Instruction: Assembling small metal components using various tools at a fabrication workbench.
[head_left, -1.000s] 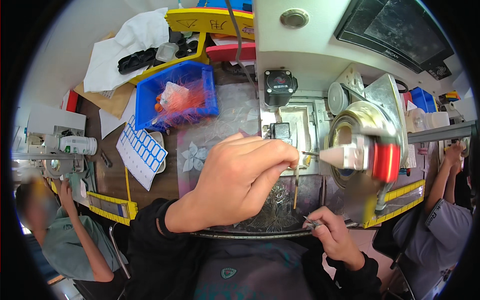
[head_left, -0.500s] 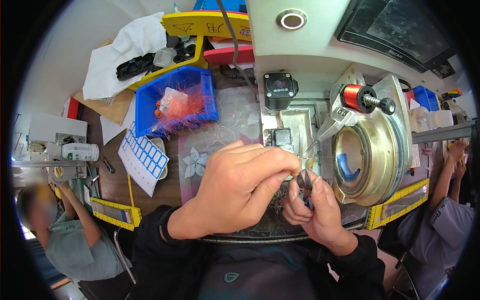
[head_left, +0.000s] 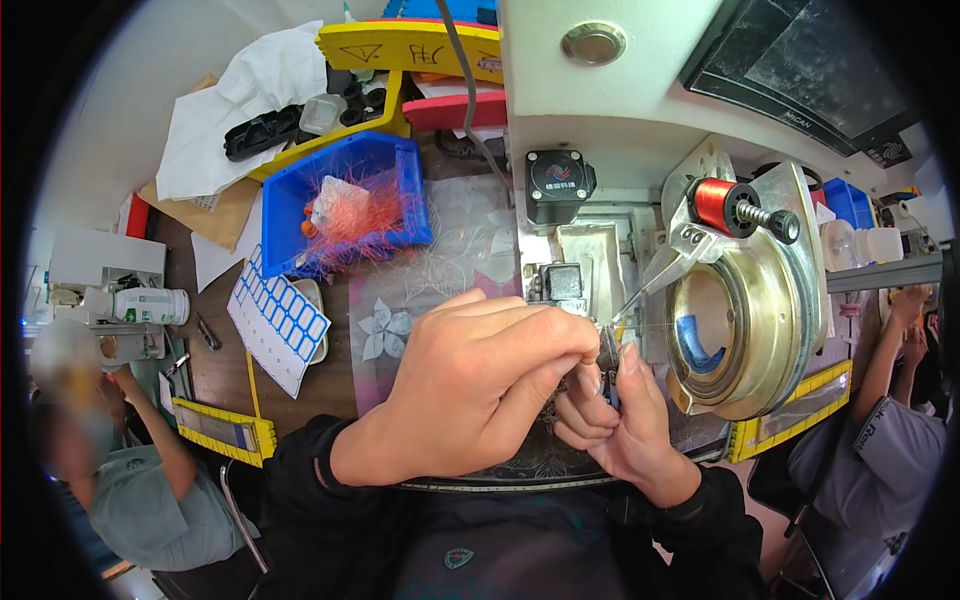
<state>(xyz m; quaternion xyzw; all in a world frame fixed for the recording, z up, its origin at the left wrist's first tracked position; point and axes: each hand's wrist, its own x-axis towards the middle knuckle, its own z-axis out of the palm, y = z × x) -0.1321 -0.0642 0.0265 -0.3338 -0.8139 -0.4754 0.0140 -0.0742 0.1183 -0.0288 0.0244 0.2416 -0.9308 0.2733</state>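
Observation:
My left hand (head_left: 480,375) is closed in a pinch, thumb against fingertips, in front of the winding machine. Whatever is between its fingertips is hidden or too fine to make out. Close beside those fingertips, my right hand (head_left: 628,415) holds a pair of small pliers (head_left: 608,347) with dark metal jaws and a bit of blue handle showing. The jaws point up toward a slim metal guide arm (head_left: 655,277) on the machine. Beyond the hands sits a small black block (head_left: 561,281) on the machine bed.
A large metal ring (head_left: 745,345) and a spool of red copper wire (head_left: 722,205) stand at the right. To the left are a blue bin (head_left: 412,180) of tangled red wire and a label sheet (head_left: 275,325). People sit at both sides.
The pliers have turned in my right hand, so their jaws now show narrow and edge-on. My right hand shifted slightly left and down; my left hand keeps its pinch. The lit ring button went dark.

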